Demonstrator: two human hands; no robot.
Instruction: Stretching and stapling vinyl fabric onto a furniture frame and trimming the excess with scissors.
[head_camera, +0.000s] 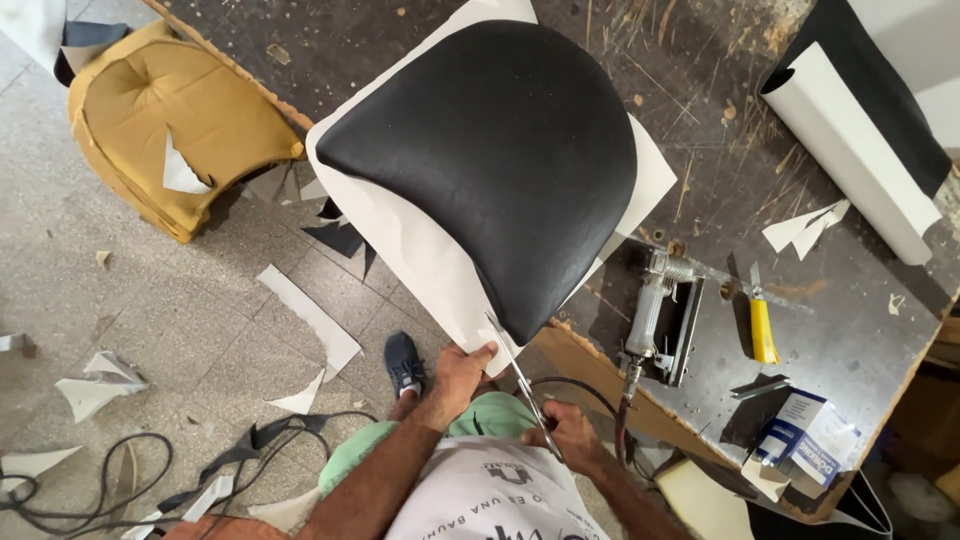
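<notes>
- On the floor (180, 310) at far left we see a coiled black cable (90, 480) and pale scraps (95, 385) scattered about.
- Above them sits a mustard-yellow cushion (170, 120), partly under the counter's edge, with one pale scrap on it.
- Our left hand (462, 372) pinches the lower edge of the white sheet (420, 250), fingers clamped together on it, thumb on top.
- The sheet hangs over the near edge of the counter (700, 110), and the black seat pad (490, 150) lies on top of it, covering most of it.
- The scissors (520, 385) run from the pad's lower tip down to our right hand (565, 435), whose fingers are closed around the handles; the blades meet the sheet just beside the left hand.
- Right of the scissors, a metal staple gun (660, 315) rests on the counter, its hose dropping past the edge.
- Near it lies a yellow-handled knife (763, 325).
- Below that sits a small blue-and-white box (810, 435) at the counter's near corner.
- At far right, a roll (860, 140) of black-and-white material lies slanted.
</notes>
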